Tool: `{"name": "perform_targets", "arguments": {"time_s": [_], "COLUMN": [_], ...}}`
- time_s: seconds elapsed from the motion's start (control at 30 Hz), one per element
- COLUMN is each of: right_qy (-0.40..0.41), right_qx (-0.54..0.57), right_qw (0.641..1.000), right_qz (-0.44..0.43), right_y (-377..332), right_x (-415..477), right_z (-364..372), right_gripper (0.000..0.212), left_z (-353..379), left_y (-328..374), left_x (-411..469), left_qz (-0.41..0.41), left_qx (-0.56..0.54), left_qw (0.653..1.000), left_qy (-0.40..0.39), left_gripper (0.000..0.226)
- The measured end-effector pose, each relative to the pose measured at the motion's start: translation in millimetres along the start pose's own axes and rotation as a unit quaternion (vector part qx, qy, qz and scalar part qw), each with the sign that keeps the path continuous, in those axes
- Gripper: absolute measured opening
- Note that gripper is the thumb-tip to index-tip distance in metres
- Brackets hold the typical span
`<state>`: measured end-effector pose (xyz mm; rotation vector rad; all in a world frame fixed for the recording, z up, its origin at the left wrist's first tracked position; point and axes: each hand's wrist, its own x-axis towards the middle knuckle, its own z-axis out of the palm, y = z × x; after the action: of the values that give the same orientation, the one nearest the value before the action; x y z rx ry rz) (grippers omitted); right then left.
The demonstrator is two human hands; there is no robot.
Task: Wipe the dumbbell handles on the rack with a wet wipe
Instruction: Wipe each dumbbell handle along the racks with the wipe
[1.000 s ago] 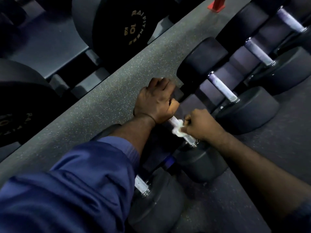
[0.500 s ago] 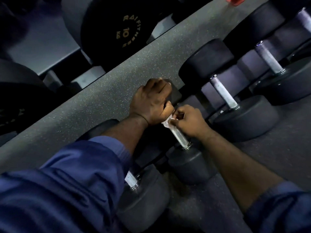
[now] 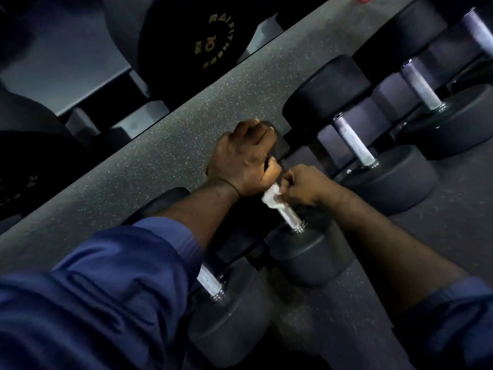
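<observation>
The grey speckled rack [image 3: 186,145] is carrying the black dumbbell [image 3: 306,260] being cleaned. The left hand [image 3: 245,158] is curling over its far head, gripping it. The right hand [image 3: 306,185] is pinching the white wet wipe [image 3: 270,197] around the upper end of the metal handle [image 3: 289,216], just beside the left hand.

Dumbbells are being stored side by side on the rack [image 3: 378,116], in a row running from lower left to upper right. The middle dumbbell [image 3: 306,252] is being held at its far head by the left hand [image 3: 244,158]. Just beside it, the wet wipe [image 3: 270,197] is being pressed onto the handle [image 3: 289,214] by the right hand [image 3: 306,186]. A neighbouring dumbbell [image 3: 229,311] is being kept to the left, and a second dumbbell [image 3: 389,180] and a third dumbbell [image 3: 453,121] to the right. Behind the row, past a flat strip [image 3: 160,161], further weights [image 3: 192,41] are being stored.
</observation>
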<state>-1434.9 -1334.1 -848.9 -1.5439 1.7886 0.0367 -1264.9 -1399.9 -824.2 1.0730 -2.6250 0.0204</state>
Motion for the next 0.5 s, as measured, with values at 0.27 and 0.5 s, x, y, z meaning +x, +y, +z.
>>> {"name": "perform_targets", "arguments": {"time_s": [0.27, 0.5], "right_qy": [0.026, -0.067], "right_qx": [-0.139, -0.146], "right_qw": [0.987, 0.987], "right_qz": [0.079, 0.019], "right_y": [16.0, 23.5], "right_x": [-43.0, -28.7], "right_z": [11.9, 20.8], "right_gripper": [0.016, 0.020], "left_z": [3.7, 3.4], "left_y": [-0.6, 0.0], "left_x": [-1.9, -5.1], "left_qz": [0.034, 0.022], "left_qx": [-0.024, -0.013], "left_qw": [0.999, 0.999], "left_qy": [0.023, 0.027], "left_gripper": [0.030, 0.032]}}
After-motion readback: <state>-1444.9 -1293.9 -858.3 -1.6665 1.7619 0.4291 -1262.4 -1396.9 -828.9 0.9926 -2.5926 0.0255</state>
